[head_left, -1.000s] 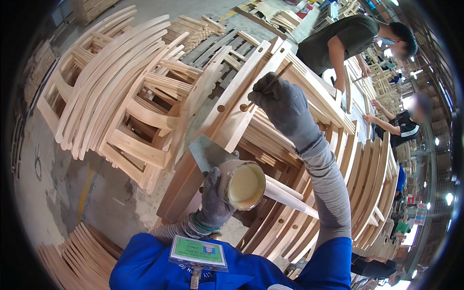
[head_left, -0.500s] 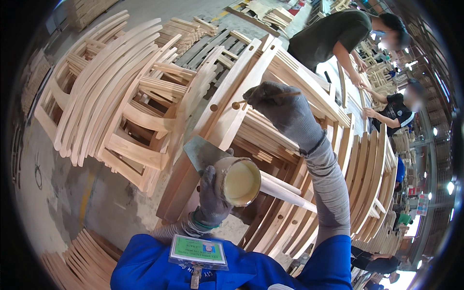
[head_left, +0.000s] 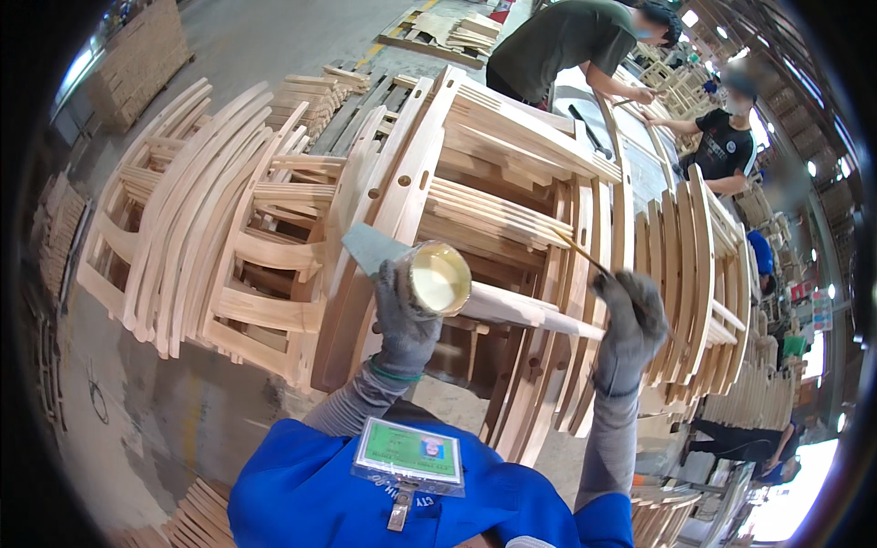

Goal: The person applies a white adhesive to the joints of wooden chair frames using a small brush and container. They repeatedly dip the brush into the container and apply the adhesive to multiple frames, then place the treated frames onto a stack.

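My left hand (head_left: 400, 320), in a grey glove, is wrapped round a small cup (head_left: 439, 279) of cream-coloured paste. A flat grey blade-like plate (head_left: 373, 247) juts from the same hand beside the cup. My right hand (head_left: 630, 320), gloved too, is closed on a thin wooden stick (head_left: 581, 250), whose tip points up and left over the stacked wooden frames. Left of that tip stands a pale wooden leg (head_left: 427, 151) with round holes and a slot. Between my hands runs a pale wooden rail (head_left: 525, 309).
Curved wooden chair parts (head_left: 196, 215) are stacked at the left, with more frames (head_left: 681, 274) at the right. Two co-workers (head_left: 562, 46) handle wooden parts at a table at the far right. A big block of boards (head_left: 137, 64) stands at the far left.
My right hand has moved from the holed leg down and to the right, carrying the stick away from the hole. My left hand still holds the cup and plate, slightly higher in view.
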The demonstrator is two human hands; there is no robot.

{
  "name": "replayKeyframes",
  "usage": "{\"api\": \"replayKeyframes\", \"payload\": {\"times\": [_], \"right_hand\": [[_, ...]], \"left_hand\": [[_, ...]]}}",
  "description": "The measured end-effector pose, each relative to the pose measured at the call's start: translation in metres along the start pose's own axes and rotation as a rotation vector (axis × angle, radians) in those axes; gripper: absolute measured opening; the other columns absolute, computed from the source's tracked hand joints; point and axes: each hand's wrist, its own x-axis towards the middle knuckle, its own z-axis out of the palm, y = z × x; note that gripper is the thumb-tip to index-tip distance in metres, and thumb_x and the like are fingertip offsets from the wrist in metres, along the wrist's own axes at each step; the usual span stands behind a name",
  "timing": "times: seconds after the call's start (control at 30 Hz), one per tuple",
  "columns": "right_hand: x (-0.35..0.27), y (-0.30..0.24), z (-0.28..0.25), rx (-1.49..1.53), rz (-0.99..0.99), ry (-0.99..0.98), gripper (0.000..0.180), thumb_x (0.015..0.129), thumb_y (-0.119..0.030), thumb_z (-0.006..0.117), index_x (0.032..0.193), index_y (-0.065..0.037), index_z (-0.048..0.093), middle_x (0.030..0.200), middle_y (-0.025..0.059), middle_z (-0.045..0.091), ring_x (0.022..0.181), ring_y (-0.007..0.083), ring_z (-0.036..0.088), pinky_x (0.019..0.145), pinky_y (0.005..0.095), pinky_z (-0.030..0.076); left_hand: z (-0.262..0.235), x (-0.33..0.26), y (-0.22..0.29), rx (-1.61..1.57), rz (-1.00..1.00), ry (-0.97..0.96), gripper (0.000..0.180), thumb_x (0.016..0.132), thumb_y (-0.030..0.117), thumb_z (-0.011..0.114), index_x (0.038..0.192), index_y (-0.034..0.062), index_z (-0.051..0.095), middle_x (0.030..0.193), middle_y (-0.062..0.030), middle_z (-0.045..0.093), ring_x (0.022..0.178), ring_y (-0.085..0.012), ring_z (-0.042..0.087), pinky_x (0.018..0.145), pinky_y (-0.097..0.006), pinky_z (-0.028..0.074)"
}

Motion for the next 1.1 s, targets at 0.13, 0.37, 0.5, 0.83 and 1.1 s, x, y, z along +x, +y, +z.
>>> {"api": "replayKeyframes", "payload": {"times": [0.13,0.37,0.5,0.83,1.1], "right_hand": [[-0.082,0.028,-0.053,-0.110,-0.077,0.326,0.015,0.087,0.004,0.052,0.099,0.005,0.060,0.094,0.0144,0.064,0.085,0.0226,0.064,0.081,0.0345,0.054],[-0.180,0.060,-0.109,-0.472,-0.219,0.331,0.031,0.095,-0.001,0.040,0.124,0.005,0.047,0.120,0.0179,0.055,0.113,0.0284,0.053,0.098,0.0404,0.042],[-0.216,0.067,-0.109,-0.928,-0.080,0.492,0.036,0.089,0.001,0.050,0.125,0.002,0.048,0.122,0.0189,0.055,0.112,0.0311,0.055,0.095,0.0349,0.044],[-0.234,0.106,-0.090,-1.008,0.028,0.486,0.066,0.079,-0.015,0.067,0.137,-0.004,0.036,0.137,0.0200,0.041,0.131,0.0388,0.032,0.107,0.0457,0.026],[-0.254,0.121,-0.093,-1.102,-0.034,0.481,0.069,0.076,-0.015,0.069,0.136,-0.004,0.036,0.139,0.0201,0.038,0.129,0.0414,0.032,0.107,0.0490,0.026]], "left_hand": [[0.011,0.019,0.026,-1.562,-0.884,-0.087,0.051,0.091,0.043,0.046,0.132,0.0128,0.039,0.128,-0.0109,0.047,0.121,-0.0279,0.044,0.104,-0.052,0.034],[0.040,0.037,0.066,-1.702,-0.848,-0.301,0.054,0.089,0.049,0.047,0.125,0.0103,0.047,0.119,-0.0146,0.053,0.112,-0.0354,0.049,0.100,-0.062,0.031],[0.048,0.029,0.062,-1.626,-0.750,-0.447,0.056,0.089,0.051,0.045,0.125,0.0084,0.046,0.115,-0.0179,0.055,0.105,-0.0381,0.054,0.094,-0.059,0.039],[0.052,0.022,0.049,-1.641,-0.611,-0.644,0.058,0.087,0.054,0.046,0.126,0.0103,0.047,0.119,-0.0129,0.055,0.104,-0.0367,0.055,0.091,-0.062,0.040],[0.052,0.037,0.074,-1.607,-0.793,-0.613,0.060,0.084,0.056,0.052,0.121,0.0088,0.050,0.114,-0.0145,0.056,0.100,-0.0382,0.054,0.096,-0.059,0.037]]}}
